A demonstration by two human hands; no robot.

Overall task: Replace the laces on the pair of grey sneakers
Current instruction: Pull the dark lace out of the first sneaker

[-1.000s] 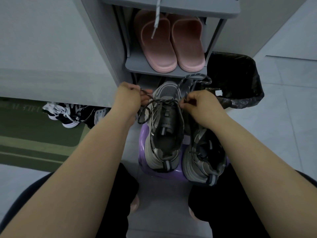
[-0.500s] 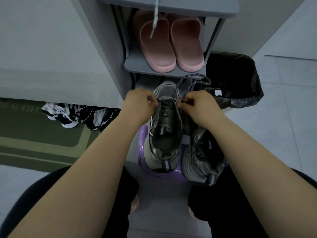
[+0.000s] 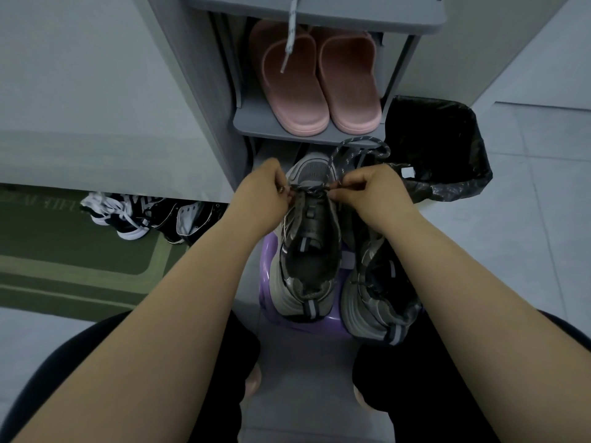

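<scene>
- Judged soft, limp and light: lace (image 3: 311, 188); best pinched close by the eyelets, slack kept untangled.
- Pinched at both sides of the toe-end eyelets, by left hand (image 3: 267, 195) and right hand (image 3: 367, 190), fingers curled.
- Threaded across sneaker (image 3: 308, 241) on stool (image 3: 267, 276); slack looped beyond right hand.
- Counted: 2 sneakers with 2nd sneaker (image 3: 380, 282), 1 lace in hand, 1 white lace (image 3: 290, 33) hanging, 2 slippers (image 3: 297, 91).

Grey sneakers (image 3: 307, 231) side by side, upright; speckled lace (image 3: 311, 189) crosses one's front eyelets.
</scene>
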